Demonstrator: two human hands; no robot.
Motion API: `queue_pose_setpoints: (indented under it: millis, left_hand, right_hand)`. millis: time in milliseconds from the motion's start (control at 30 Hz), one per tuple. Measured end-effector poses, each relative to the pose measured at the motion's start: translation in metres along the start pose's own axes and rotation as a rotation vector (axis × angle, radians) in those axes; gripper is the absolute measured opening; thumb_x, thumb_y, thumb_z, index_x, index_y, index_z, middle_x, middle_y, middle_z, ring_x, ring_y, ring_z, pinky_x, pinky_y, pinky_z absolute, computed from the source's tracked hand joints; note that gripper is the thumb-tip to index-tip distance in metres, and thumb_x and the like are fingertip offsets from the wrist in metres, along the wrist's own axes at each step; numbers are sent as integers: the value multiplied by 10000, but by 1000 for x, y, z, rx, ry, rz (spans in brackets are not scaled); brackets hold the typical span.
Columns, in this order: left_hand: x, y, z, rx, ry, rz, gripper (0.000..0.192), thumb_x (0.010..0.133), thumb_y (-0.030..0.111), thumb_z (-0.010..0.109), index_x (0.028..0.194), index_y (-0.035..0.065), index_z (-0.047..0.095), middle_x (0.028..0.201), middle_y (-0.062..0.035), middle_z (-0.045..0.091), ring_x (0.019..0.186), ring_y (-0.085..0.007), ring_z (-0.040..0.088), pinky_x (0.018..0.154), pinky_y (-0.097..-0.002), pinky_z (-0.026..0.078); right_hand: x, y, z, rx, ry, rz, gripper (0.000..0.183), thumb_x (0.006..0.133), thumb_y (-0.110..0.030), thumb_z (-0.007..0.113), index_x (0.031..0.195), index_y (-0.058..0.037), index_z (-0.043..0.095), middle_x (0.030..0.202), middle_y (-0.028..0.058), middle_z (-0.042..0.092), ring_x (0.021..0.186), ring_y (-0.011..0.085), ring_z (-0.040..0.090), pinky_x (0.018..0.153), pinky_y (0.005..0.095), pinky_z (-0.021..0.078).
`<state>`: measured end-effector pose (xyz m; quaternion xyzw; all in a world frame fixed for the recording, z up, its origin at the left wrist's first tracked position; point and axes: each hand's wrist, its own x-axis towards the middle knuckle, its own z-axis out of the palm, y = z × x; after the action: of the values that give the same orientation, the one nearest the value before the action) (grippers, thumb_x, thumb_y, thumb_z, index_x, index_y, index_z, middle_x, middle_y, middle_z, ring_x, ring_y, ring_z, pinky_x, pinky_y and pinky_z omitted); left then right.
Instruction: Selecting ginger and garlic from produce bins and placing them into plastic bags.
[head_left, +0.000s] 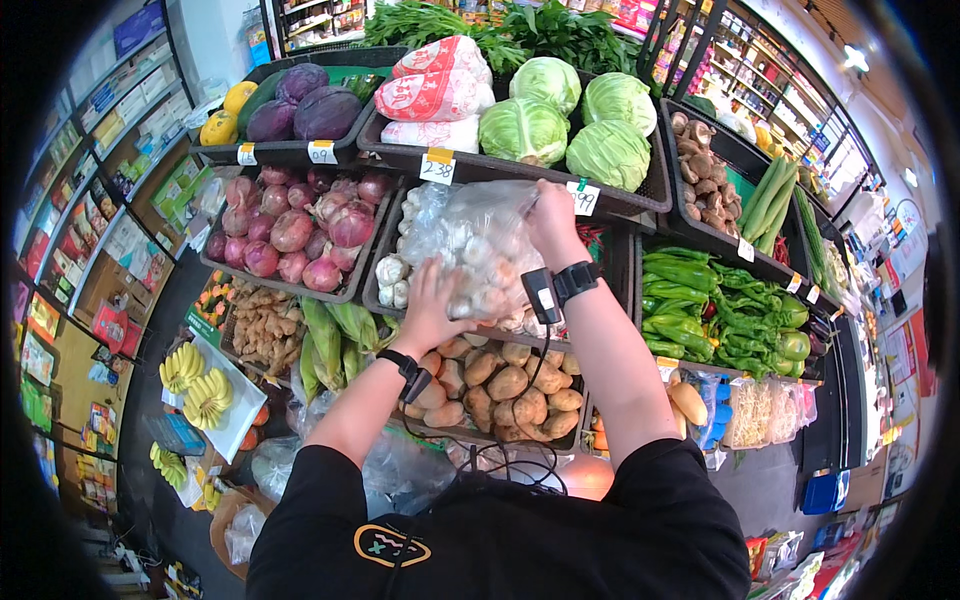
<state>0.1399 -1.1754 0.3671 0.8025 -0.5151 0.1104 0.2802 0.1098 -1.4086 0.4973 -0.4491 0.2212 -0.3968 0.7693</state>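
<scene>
A clear plastic bag (487, 240) with garlic bulbs showing through it lies over the garlic crate (384, 300). My right hand (553, 216) grips the bag's upper right edge, just below a price card (583, 198). At the bag's lower left is my left hand (433, 301), fingers spread and slightly blurred against the plastic. Whether the bulbs sit inside the bag or beneath it is hard to tell. Loose white garlic bulbs (392, 271) show at the left. Black devices are strapped to both wrists, with a cable hanging from them.
Red onions (289, 229) fill the crate on the left; potatoes (510, 382) lie in front. Green cabbages (525, 129) and red-printed wrapped packs (435, 82) stand behind. Green peppers (679, 300) are at right. Corn (324, 345), ginger (262, 324) and bananas (208, 397) sit lower left.
</scene>
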Motion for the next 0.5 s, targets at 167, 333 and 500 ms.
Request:
queue_pose_setpoints:
  millis: [167, 333, 500]
  left_hand:
    - [7, 14, 20, 20, 51, -179, 869, 582, 312, 843, 1349, 171, 462, 1486, -127, 232, 1360, -444, 186, 1074, -560, 264]
    - [10, 15, 23, 148, 25, -141, 969, 589, 318, 842, 1417, 193, 354, 1503, -106, 217, 1360, -479, 163, 1053, -642, 241]
    - [6, 18, 28, 145, 38, -109, 965, 612, 323, 834, 1428, 198, 337, 1526, -111, 181, 1373, -485, 132, 1054, -654, 225]
  right_hand:
    - [-7, 31, -7, -258, -143, 190, 187, 924, -177, 518, 1013, -13, 503, 836, 87, 528, 702, 226, 553, 597, 353, 511]
    - [-15, 36, -61, -1082, -97, -153, 362, 864, -229, 626, 1099, 19, 506, 944, 159, 598, 844, 274, 591, 750, 395, 504]
    - [-62, 80, -159, -974, -271, -276, 793, 729, -368, 756, 1303, 45, 395, 1240, 284, 476, 1177, 392, 458, 1007, 446, 381]
